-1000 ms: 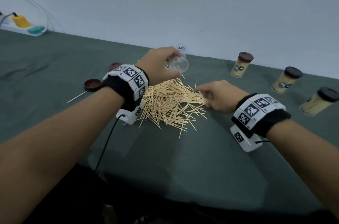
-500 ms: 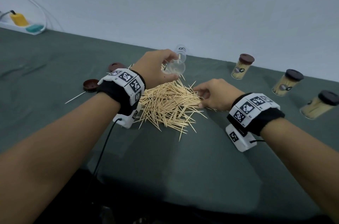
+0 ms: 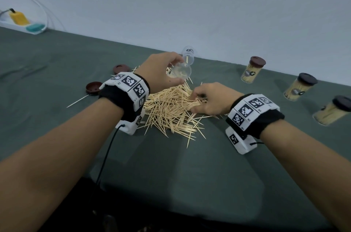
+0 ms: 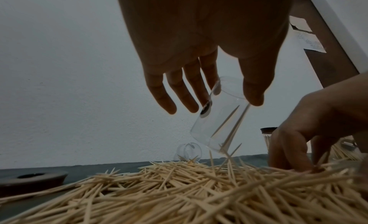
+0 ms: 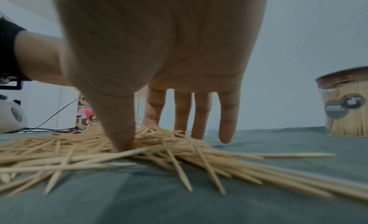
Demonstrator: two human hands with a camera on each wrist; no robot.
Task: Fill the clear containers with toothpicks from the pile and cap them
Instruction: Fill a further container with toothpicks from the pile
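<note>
- Labels first: the three capped containers each carry a small dark round sticker, but the print is way too small to read. Wristbands have black-and-white square marker tags, no words I can make out.
- Left hand point(image 3: 161, 72) grips a clear container point(image 4: 220, 122) between thumb and fingers, tilted, held just above the toothpick pile point(image 3: 171, 110). Only a few toothpicks inside it.
- Second clear container point(image 3: 188, 54) lies on its side at the far edge of the pile, with a stick or so in it.
- Three full ones with dark brown caps stand on the right: first point(image 3: 252, 71), second point(image 3: 300, 86), third point(image 3: 332, 110).
- Two loose brown caps point(image 3: 94, 88) sit on the green table point(image 3: 171, 174) left of the pile.
- Right hand point(image 3: 209, 99) is down in the pile, fingers curled, thumb and fingertips pinching toothpicks.
</note>
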